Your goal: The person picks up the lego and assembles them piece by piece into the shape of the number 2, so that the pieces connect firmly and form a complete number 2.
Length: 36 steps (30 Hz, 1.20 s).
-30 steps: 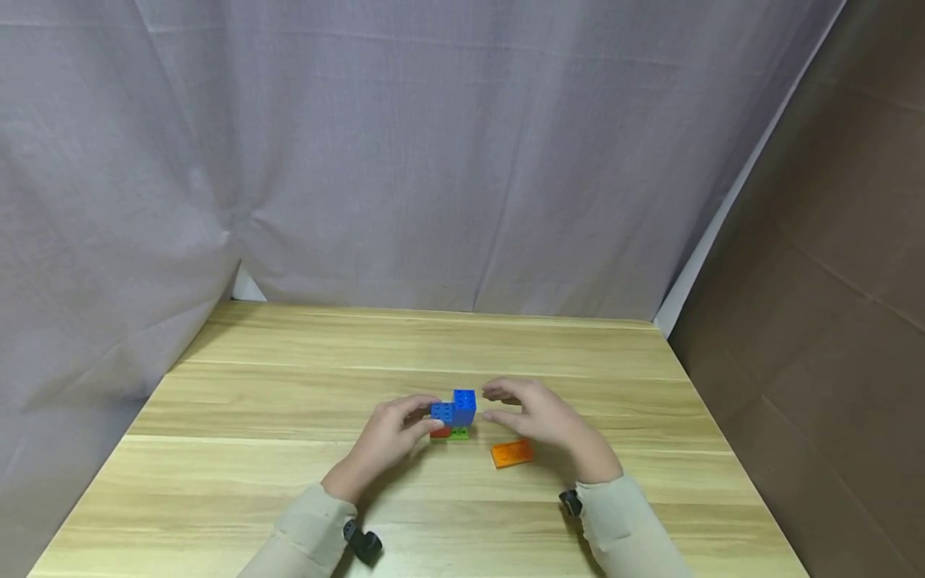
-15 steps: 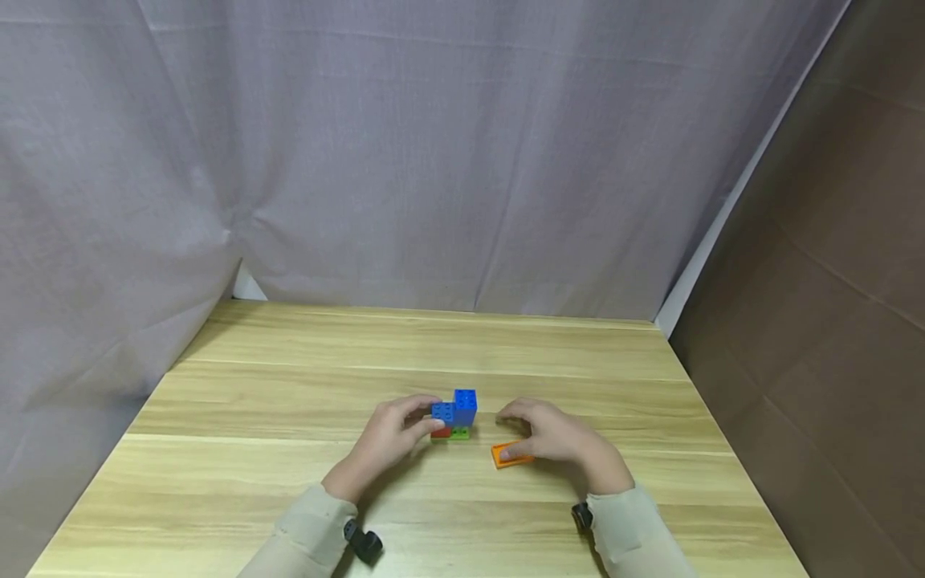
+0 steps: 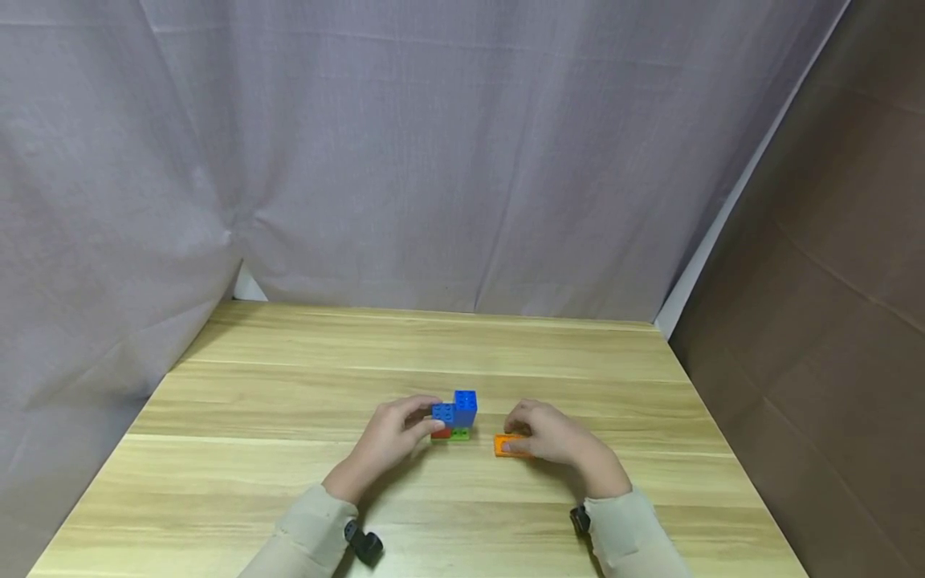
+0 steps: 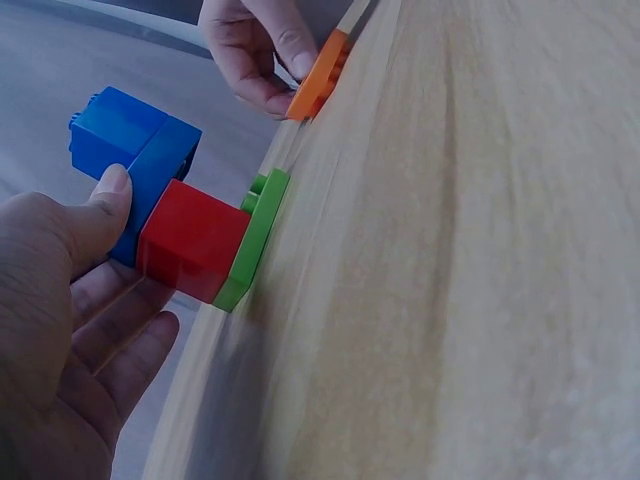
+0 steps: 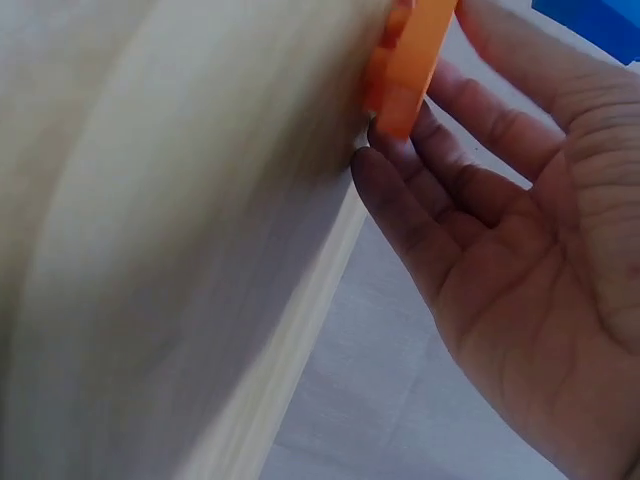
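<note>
My left hand point(image 3: 389, 433) grips a small stack of toy building bricks standing on the table. In the left wrist view the thumb presses a long blue brick point(image 4: 158, 178), which carries a second blue brick point(image 4: 115, 130) at one end. Below the long one sits a red brick point(image 4: 195, 240), joined to a green plate point(image 4: 255, 240) at the bottom. To the right of the stack, my right hand point(image 3: 560, 441) pinches an orange plate point(image 3: 509, 446) between thumb and fingers. The plate lies studs down, its hollow underside facing up.
Both pieces are on a light wooden table point(image 3: 347, 361). Grey cloth point(image 3: 433, 160) hangs behind it, and a brown cloth panel point(image 3: 817, 337) borders the right side. Small black cameras point(image 3: 364, 546) are strapped to the wrists.
My right hand has come down and back from beside the stack to the orange plate, taken hold of it and turned it slightly. The left hand and the stack have stayed put.
</note>
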{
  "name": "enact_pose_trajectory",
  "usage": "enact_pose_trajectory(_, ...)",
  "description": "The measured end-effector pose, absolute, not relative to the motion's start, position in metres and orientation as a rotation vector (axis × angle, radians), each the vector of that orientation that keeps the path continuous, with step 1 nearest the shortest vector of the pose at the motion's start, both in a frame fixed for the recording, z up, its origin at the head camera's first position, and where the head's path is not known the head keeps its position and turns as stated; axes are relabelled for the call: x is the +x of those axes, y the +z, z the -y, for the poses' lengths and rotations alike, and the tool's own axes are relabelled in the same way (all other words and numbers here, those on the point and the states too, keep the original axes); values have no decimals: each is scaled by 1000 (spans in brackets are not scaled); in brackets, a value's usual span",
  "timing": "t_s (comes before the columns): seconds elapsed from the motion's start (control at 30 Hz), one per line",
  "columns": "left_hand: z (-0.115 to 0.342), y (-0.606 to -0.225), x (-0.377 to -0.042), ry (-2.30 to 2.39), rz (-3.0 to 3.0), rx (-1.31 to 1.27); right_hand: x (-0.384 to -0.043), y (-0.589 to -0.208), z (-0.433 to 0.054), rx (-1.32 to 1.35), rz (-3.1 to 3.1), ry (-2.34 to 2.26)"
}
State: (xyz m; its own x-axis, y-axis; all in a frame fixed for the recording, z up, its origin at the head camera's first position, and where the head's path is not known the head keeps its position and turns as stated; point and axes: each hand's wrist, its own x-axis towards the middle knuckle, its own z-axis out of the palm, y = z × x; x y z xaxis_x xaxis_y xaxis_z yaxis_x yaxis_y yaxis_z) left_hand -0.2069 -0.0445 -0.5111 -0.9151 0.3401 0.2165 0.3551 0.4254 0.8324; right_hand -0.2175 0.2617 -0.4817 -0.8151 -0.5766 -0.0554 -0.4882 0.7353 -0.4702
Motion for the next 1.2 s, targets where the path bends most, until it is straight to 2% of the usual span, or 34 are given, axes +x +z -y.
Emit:
enact_pose_trajectory(0.13, 45, -511, -207, -1546, 2633, -650, -218, -484, -263, -879, -2795, -626)
enact_pose_trajectory(0.53, 45, -512, -206, -1549, 2634, -651, -211, -478, -264, -730, -2765, -613)
enact_pose_trajectory(1.2, 45, -512, -206, -1563, 2616, -649, -208, -479, -269, -753, -2783, -609)
